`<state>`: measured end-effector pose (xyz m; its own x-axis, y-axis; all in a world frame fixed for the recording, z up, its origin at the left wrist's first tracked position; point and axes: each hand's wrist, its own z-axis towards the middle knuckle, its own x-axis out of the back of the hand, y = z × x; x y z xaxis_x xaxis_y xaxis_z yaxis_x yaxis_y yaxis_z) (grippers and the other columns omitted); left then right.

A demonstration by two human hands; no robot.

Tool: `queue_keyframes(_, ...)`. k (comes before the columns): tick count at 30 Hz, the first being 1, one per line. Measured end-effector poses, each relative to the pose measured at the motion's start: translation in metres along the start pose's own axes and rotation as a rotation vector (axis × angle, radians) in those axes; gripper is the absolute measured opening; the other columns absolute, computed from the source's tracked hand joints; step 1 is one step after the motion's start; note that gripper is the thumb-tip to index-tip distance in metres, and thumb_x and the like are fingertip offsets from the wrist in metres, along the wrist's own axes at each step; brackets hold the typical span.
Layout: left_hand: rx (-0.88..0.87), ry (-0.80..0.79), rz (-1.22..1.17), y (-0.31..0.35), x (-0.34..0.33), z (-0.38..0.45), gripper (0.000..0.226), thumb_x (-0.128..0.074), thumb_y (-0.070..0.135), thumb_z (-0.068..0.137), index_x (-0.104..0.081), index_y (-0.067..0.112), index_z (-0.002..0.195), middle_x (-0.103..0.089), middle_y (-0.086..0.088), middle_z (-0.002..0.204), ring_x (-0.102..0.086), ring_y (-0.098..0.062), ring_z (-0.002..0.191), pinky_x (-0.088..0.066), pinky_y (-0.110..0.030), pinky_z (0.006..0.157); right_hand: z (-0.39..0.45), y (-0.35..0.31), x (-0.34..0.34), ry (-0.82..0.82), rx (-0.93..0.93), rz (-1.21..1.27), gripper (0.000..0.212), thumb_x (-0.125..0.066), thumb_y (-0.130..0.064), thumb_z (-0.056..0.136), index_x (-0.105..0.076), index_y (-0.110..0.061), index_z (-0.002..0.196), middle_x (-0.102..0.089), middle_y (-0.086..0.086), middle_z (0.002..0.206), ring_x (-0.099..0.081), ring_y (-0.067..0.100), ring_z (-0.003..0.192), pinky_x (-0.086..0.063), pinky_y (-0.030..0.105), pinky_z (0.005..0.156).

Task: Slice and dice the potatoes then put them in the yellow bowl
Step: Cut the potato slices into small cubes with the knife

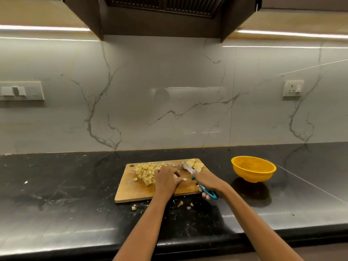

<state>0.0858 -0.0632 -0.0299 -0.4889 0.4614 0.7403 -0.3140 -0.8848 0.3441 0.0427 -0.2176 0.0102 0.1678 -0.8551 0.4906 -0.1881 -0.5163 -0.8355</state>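
Observation:
A wooden cutting board (131, 189) lies on the black counter. A heap of diced potato (146, 172) covers its far left part, and a few round potato slices (195, 164) lie at its far right corner. My left hand (166, 178) rests on the board with fingers curled over a potato piece, most of it hidden under the hand. My right hand (207, 182) grips the blue handle of a knife (187, 168), whose blade points toward the slices. The yellow bowl (253, 169) stands to the right of the board and looks empty.
A few potato bits (180, 203) lie on the counter (66, 194) just in front of the board. A marble wall rises behind the counter, with a switch panel (21, 91) at left and a socket (293, 88) at right. A dark hood hangs overhead.

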Motion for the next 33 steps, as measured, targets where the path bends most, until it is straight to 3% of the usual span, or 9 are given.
queue_keyframes(6, 0.085, 0.255, -0.173, -0.018, 0.005, 0.022, 0.014, -0.062, 0.018, 0.088, -0.069, 0.018, 0.100, -0.067, 0.002, 0.104, -0.056, -0.015, 0.102, -0.036, -0.031, 0.090, 0.014, -0.008, 0.002, -0.161, 0.109, -0.076, 0.038, -0.030, -0.046, 0.101, -0.044, -0.014, 0.086, -0.047, -0.001, 0.061, -0.044, 0.006, 0.039, -0.040, 0.017, 0.038)
queue_keyframes(10, 0.065, 0.212, -0.235, -0.031, 0.008, 0.030, 0.012, -0.063, 0.013, 0.086, -0.071, 0.012, 0.096, -0.069, -0.004, 0.095, -0.062, -0.018, 0.091, -0.047, -0.031, 0.084, 0.018, -0.015, 0.000, -0.265, 0.175, -0.060, 0.038, -0.030, -0.047, 0.101, -0.042, -0.015, 0.083, -0.046, -0.002, 0.058, -0.042, 0.006, 0.039, -0.039, 0.016, 0.036)
queue_keyframes(13, 0.106, 0.159, -0.227, -0.036, 0.007, 0.033, 0.013, -0.064, 0.014, 0.087, -0.071, 0.010, 0.097, -0.070, -0.005, 0.095, -0.061, -0.015, 0.090, -0.042, -0.019, 0.080, 0.025, -0.013, 0.004, -0.267, 0.179, 0.002, 0.036, -0.031, -0.044, 0.101, -0.042, -0.014, 0.086, -0.046, -0.002, 0.057, -0.041, 0.007, 0.039, -0.038, 0.016, 0.035)
queue_keyframes(15, 0.108, 0.149, -0.220, -0.035, 0.008, 0.032, 0.013, -0.064, 0.013, 0.087, -0.071, 0.010, 0.097, -0.071, -0.004, 0.096, -0.061, -0.014, 0.091, -0.040, -0.018, 0.082, 0.030, -0.011, 0.007, -0.234, 0.167, 0.082, 0.037, -0.030, -0.045, 0.101, -0.042, -0.014, 0.086, -0.045, -0.002, 0.056, -0.041, 0.007, 0.038, -0.037, 0.016, 0.034)
queue_keyframes(20, 0.009, 0.156, -0.266, -0.027, 0.014, 0.032, 0.018, -0.060, 0.005, 0.087, -0.073, 0.013, 0.097, -0.072, -0.002, 0.097, -0.064, -0.013, 0.094, -0.049, -0.031, 0.092, 0.046, -0.013, 0.009, -0.060, 0.250, 0.191, 0.036, -0.031, -0.042, 0.102, -0.042, -0.010, 0.089, -0.046, 0.002, 0.057, -0.041, 0.009, 0.037, -0.038, 0.019, 0.034)
queue_keyframes(24, -0.092, -0.204, -0.165, -0.029, 0.014, 0.024, 0.030, -0.073, 0.036, 0.075, -0.070, 0.028, 0.104, -0.065, 0.009, 0.116, -0.052, -0.010, 0.115, -0.037, -0.042, 0.103, 0.057, -0.011, 0.007, 0.073, 0.330, 0.242, 0.038, -0.031, -0.042, 0.102, -0.047, -0.010, 0.089, -0.048, 0.004, 0.058, -0.044, 0.010, 0.038, -0.041, 0.021, 0.037)
queue_keyframes(26, -0.065, -0.269, -0.006, -0.035, 0.014, 0.021, 0.037, -0.072, 0.045, 0.074, -0.067, 0.032, 0.108, -0.059, 0.012, 0.125, -0.041, -0.011, 0.123, -0.028, -0.044, 0.105, 0.059, -0.009, 0.008, 0.127, 0.360, 0.264, 0.038, -0.031, -0.041, 0.102, -0.046, -0.011, 0.085, -0.048, 0.004, 0.057, -0.044, 0.011, 0.038, -0.041, 0.021, 0.037)
queue_keyframes(29, -0.050, -0.156, 0.142, -0.039, 0.013, 0.021, 0.029, -0.065, 0.040, 0.082, -0.065, 0.032, 0.110, -0.058, 0.010, 0.123, -0.040, -0.013, 0.120, -0.027, -0.038, 0.098, 0.061, -0.005, 0.007, 0.198, 0.394, 0.303, 0.036, -0.033, -0.039, 0.102, -0.047, -0.011, 0.083, -0.049, 0.004, 0.056, -0.044, 0.011, 0.037, -0.040, 0.021, 0.036)
queue_keyframes(33, -0.043, 0.096, 0.070, -0.031, 0.010, 0.023, 0.027, -0.055, 0.007, 0.090, -0.070, 0.023, 0.106, -0.065, 0.006, 0.116, -0.046, -0.013, 0.112, -0.025, -0.029, 0.087, 0.062, -0.002, 0.009, 0.298, 0.424, 0.315, 0.033, -0.034, -0.035, 0.102, -0.047, -0.011, 0.084, -0.050, 0.004, 0.057, -0.045, 0.010, 0.037, -0.040, 0.022, 0.035)
